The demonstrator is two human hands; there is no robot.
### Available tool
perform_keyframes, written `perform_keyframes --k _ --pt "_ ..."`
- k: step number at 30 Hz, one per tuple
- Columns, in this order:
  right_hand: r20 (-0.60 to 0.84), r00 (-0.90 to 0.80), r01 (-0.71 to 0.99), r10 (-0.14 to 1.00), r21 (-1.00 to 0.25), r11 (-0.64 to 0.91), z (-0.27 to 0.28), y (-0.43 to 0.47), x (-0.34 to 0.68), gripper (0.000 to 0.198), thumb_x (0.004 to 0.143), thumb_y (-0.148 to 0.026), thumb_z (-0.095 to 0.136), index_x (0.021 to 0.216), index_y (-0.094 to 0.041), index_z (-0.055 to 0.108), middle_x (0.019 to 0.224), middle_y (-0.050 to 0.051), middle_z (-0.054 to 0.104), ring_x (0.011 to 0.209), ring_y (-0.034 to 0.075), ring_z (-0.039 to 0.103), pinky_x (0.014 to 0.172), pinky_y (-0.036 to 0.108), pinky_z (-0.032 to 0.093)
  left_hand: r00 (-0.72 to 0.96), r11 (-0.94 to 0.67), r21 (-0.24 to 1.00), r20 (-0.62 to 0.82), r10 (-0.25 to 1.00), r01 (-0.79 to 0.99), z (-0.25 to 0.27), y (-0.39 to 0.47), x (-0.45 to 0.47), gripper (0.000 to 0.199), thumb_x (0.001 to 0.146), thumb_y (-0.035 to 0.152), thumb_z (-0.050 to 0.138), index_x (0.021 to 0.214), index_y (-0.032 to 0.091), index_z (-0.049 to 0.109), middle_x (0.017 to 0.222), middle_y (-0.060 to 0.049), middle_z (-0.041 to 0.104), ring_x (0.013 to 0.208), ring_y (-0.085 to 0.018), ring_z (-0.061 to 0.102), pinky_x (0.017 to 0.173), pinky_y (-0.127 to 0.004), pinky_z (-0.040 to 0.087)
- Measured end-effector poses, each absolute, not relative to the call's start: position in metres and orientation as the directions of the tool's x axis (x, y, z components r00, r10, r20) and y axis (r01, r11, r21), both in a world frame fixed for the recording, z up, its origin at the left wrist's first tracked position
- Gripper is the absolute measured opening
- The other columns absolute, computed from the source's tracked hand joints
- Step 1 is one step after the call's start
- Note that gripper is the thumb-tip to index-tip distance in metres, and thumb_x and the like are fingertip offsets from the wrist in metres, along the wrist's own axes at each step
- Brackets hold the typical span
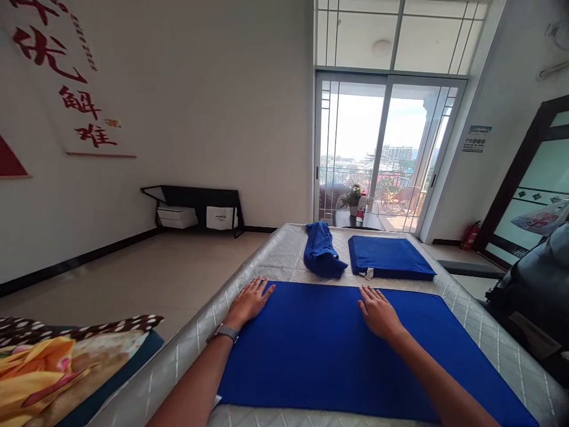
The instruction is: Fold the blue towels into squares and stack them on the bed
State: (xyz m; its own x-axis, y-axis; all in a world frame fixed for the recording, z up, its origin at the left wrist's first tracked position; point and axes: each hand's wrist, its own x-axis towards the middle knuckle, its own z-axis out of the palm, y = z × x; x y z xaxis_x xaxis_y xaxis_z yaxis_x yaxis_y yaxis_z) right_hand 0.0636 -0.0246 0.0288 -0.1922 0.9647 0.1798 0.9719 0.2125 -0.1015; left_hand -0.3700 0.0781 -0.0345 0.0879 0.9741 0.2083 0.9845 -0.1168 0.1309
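Note:
A blue cloth [320, 350] lies spread flat across the pale quilted mattress [284, 249] in front of me. My left hand [249, 301] rests flat at its far left corner, fingers stretched out, with a watch band on the wrist. Toward the far edge, right of the middle, my right hand [377, 308] lies palm down on the same cloth with its fingers extended. Beyond the cloth sit a crumpled blue cloth [322, 252] and, to its right, a neat stack of folded blue cloths [389, 256] with a white tag showing.
Patterned bedding [66, 373] is at the lower left. A dark bag [533, 290] stands along the right side. Past the mattress are a small dark table [360, 222] with a bottle [361, 207] and plant, and sliding glass doors [386, 148]. A black low rack [200, 201] leans by the wall.

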Motion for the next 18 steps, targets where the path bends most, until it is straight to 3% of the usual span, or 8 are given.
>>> perform_keyframes --k 6,9,12,15,18 --pt "0.087 -0.183 0.956 0.979 -0.216 0.198 0.030 -0.013 0.028 0.065 0.102 -0.042 0.018 0.156 -0.008 0.030 0.162 0.010 0.029 0.152 0.021 0.019 0.124 0.038 0.014 0.141 -0.184 0.092 0.351 0.926 0.979 -0.003 0.062 -0.336 0.066 0.102 0.053 0.025 0.147 0.011 0.048 0.157 -0.015 0.041 0.149 -0.027 0.031 0.122 -0.045 0.024" --pt "0.082 -0.184 0.954 0.979 -0.226 0.198 0.025 -0.011 0.032 0.065 0.102 -0.042 0.018 0.157 -0.008 0.028 0.163 0.010 0.027 0.153 0.021 0.018 0.124 0.038 0.012 0.300 -0.375 0.113 0.413 0.860 0.920 0.008 0.048 -0.269 0.062 0.105 0.049 0.021 0.144 0.012 0.052 0.151 -0.016 0.050 0.144 -0.026 0.040 0.119 -0.043 0.032" --pt "0.090 -0.175 0.957 0.980 -0.220 0.191 0.018 -0.011 0.036 0.065 0.101 -0.041 0.019 0.157 -0.009 0.028 0.164 0.009 0.026 0.153 0.021 0.018 0.124 0.038 0.011 0.482 -0.579 0.107 0.445 0.755 0.808 0.005 0.031 -0.183 0.060 0.105 0.052 0.024 0.146 0.016 0.050 0.151 -0.014 0.050 0.144 -0.025 0.041 0.118 -0.045 0.035" --pt "0.082 -0.189 0.957 0.979 -0.208 0.202 0.011 -0.009 0.039 0.063 0.100 -0.036 0.020 0.157 -0.010 0.027 0.165 0.008 0.023 0.153 0.020 0.017 0.124 0.038 0.011 0.552 -0.643 0.123 0.411 0.726 0.756 -0.005 0.018 -0.118 0.063 0.105 0.053 0.021 0.149 0.014 0.045 0.153 -0.015 0.047 0.145 -0.025 0.038 0.119 -0.047 0.033" --pt "0.079 -0.201 0.955 0.976 -0.205 0.213 0.007 -0.008 0.040 0.062 0.100 -0.035 0.021 0.158 -0.012 0.027 0.165 0.006 0.020 0.153 0.020 0.016 0.124 0.038 0.011 0.535 -0.608 0.150 0.345 0.772 0.780 -0.013 0.015 -0.098 0.067 0.105 0.053 0.016 0.150 0.011 0.043 0.154 -0.016 0.046 0.146 -0.025 0.037 0.120 -0.045 0.031"
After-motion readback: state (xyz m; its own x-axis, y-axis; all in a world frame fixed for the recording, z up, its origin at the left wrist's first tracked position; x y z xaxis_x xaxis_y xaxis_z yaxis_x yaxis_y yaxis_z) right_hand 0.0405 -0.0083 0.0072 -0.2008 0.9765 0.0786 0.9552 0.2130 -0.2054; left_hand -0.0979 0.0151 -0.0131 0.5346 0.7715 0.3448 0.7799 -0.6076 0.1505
